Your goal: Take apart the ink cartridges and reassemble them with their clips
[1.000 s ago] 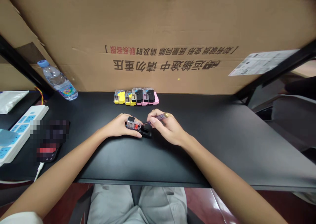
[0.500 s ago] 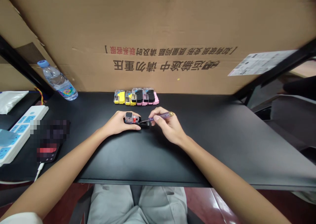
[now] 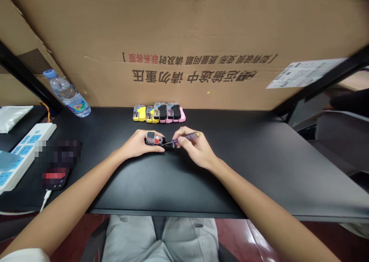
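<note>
My left hand [image 3: 138, 144] is closed around a small clear-and-black device [image 3: 151, 139], thumb along the near side and fingers on the far side. A dark square part tops the device, and a red piece shows inside its clear casing. A black section [image 3: 169, 145] extends from its right end. My right hand [image 3: 193, 148] pinches a slim screwdriver [image 3: 191, 136] with a see-through purple handle and gold end. Its thin shaft slants down left to the black section; I cannot tell exactly what the tip touches.
Behind my hands stand several clear-cased devices [image 3: 159, 114] with yellow, black and pink parts, beside a cardboard wall [image 3: 201, 31]. At left are a water bottle [image 3: 69, 94], a white power strip [image 3: 27, 148] and a phone [image 3: 57, 177] on a cable. All rest on the black table [image 3: 173, 189].
The screwdriver's handle end has shifted slightly left and down, with small movements of my right fingers. My left hand and the device stay nearly still.
</note>
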### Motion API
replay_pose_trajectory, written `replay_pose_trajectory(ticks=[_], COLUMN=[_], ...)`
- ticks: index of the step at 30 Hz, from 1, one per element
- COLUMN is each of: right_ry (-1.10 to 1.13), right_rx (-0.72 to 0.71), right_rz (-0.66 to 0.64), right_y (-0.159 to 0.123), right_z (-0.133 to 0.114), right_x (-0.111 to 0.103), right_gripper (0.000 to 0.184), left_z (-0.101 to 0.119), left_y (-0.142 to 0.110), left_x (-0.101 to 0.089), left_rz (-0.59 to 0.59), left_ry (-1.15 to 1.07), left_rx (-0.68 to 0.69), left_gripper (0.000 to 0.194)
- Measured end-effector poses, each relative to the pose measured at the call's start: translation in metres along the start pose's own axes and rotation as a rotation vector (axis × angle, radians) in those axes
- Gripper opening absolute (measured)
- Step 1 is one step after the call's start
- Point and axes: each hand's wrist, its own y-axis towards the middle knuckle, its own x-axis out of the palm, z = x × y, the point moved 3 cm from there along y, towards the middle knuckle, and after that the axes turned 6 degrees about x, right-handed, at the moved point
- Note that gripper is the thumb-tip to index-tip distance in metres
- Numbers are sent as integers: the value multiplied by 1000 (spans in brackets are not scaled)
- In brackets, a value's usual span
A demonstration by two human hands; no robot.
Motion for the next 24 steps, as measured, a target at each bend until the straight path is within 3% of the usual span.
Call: replay_pose_trajectory(ticks=[15,20,24], right_ry=[55,16,-156], right_rx=[-34,-70,-60], right_rz=[42,199,393], right_y=[-1,3,10], right_z=[0,2,10], right_x=[-1,-15,-47], right_gripper=[19,21,17], left_z=[8,5,2], left_y=[-2,-2,-2], left_x=[-1,-2,-3], left_rz=[67,64,78], left_ry=[71,81,88], left_rx=[53,48,58], left_gripper=[35,38,41])
